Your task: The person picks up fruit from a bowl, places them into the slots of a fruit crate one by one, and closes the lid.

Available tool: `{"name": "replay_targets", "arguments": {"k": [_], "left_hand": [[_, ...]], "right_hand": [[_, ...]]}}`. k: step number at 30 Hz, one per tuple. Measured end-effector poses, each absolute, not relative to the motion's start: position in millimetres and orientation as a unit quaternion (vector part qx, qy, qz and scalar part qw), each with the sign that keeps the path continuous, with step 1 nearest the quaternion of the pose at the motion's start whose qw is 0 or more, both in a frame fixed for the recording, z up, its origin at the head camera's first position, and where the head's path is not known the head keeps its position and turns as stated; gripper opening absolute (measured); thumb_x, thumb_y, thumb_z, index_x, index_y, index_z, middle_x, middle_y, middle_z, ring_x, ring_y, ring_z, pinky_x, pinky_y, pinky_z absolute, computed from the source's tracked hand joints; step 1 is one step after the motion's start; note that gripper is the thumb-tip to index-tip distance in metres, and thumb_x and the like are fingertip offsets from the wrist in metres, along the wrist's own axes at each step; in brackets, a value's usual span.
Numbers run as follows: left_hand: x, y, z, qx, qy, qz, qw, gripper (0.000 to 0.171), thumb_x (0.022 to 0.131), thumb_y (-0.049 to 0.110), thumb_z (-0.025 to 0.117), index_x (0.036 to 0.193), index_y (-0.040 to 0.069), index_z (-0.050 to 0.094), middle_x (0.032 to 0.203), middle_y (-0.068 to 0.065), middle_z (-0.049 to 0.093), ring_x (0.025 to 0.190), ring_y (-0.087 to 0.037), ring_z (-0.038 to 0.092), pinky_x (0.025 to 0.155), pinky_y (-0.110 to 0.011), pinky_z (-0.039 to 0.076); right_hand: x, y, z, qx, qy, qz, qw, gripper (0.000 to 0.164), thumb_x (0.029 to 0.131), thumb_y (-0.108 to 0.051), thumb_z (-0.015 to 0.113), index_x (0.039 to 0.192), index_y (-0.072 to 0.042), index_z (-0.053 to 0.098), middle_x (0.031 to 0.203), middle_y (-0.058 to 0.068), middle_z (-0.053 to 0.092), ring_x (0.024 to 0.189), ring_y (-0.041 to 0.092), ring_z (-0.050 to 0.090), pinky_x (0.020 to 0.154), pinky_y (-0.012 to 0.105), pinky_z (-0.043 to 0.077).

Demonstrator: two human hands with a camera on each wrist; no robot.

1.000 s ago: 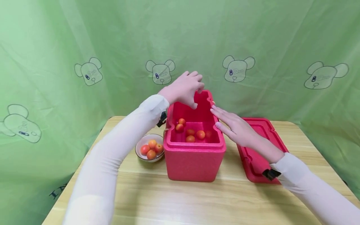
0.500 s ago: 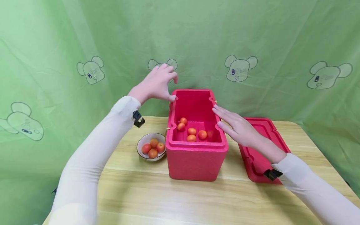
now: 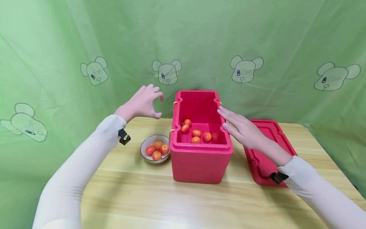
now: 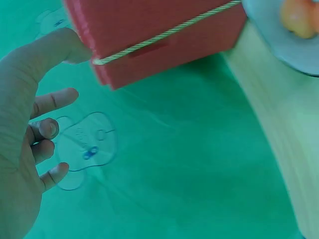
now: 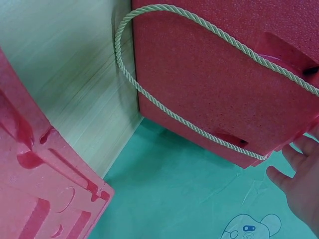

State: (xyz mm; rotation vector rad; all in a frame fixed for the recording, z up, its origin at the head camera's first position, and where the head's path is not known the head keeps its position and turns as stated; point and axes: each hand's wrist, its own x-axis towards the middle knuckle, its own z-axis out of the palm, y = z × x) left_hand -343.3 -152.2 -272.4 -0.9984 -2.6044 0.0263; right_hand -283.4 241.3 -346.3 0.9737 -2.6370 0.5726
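A deep red foam box [image 3: 196, 165] stands lidless on the table in the head view, with several small orange-red round fruits [image 3: 196, 133] on its floor. Left of it, a white bowl [image 3: 145, 156] with a dark rim holds several similar fruits [image 3: 157, 155]. My left hand [image 3: 141, 101] hovers above and behind the bowl, fingers loosely bent, thumb apart, nothing in its grasp. The left wrist view shows the left hand [image 4: 30, 114] beside the box's corded side. Along the box's right rim rest the straight fingers of my right hand [image 3: 243, 128].
The red lid [image 3: 264, 156] lies on the wooden table [image 3: 160, 203] to the right, partly beneath my right forearm. A twisted cord handle [image 5: 179, 119] loops along the box's right side in the right wrist view. A green curtain [image 3: 206, 38] hangs behind.
My left hand has moved left from over the box and come down lower, away from the rim. The right hand stays on the right rim, and the fruits keep their places.
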Motion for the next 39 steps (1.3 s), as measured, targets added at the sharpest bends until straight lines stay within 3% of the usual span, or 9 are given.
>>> {"name": "replay_targets", "arguments": {"k": [20, 29, 35, 39], "left_hand": [[-320, -155, -358, -0.4, -0.915, 0.021, 0.054, 0.045, 0.062, 0.043, 0.076, 0.097, 0.017, 0.064, 0.1, 0.0, 0.057, 0.094, -0.019, 0.046, 0.08, -0.038, 0.039], [-317, -145, -389, -0.416, -0.908, 0.03, 0.04, 0.049, 0.06, 0.051, 0.073, 0.097, 0.02, 0.065, 0.093, 0.003, 0.056, 0.09, -0.015, 0.047, 0.077, -0.033, 0.04], [-314, -143, -402, -0.407, -0.912, 0.044, 0.028, 0.065, 0.059, 0.056, 0.072, 0.109, 0.015, 0.064, 0.102, -0.001, 0.057, 0.093, -0.016, 0.047, 0.082, -0.036, 0.041], [-312, -143, -406, -0.411, -0.91, 0.041, 0.03, 0.058, 0.06, 0.053, 0.072, 0.104, 0.017, 0.065, 0.1, 0.0, 0.057, 0.093, -0.015, 0.047, 0.081, -0.036, 0.04]], "right_hand": [[-284, 243, -342, 0.338, -0.91, 0.197, 0.136, 0.061, 0.093, -0.038, 0.051, 0.148, -0.029, 0.026, 0.155, -0.005, 0.023, 0.141, 0.022, 0.026, 0.104, 0.056, 0.032], [-283, 243, -342, 0.341, -0.909, 0.195, 0.139, 0.061, 0.093, -0.037, 0.051, 0.148, -0.029, 0.026, 0.155, -0.004, 0.024, 0.141, 0.022, 0.027, 0.104, 0.056, 0.032], [-282, 241, -342, 0.34, -0.909, 0.198, 0.134, 0.061, 0.093, -0.038, 0.051, 0.148, -0.028, 0.027, 0.155, -0.004, 0.024, 0.142, 0.021, 0.026, 0.103, 0.057, 0.032], [-282, 241, -342, 0.341, -0.909, 0.197, 0.135, 0.061, 0.093, -0.038, 0.051, 0.148, -0.027, 0.027, 0.155, -0.004, 0.024, 0.141, 0.021, 0.026, 0.103, 0.057, 0.032]]}}
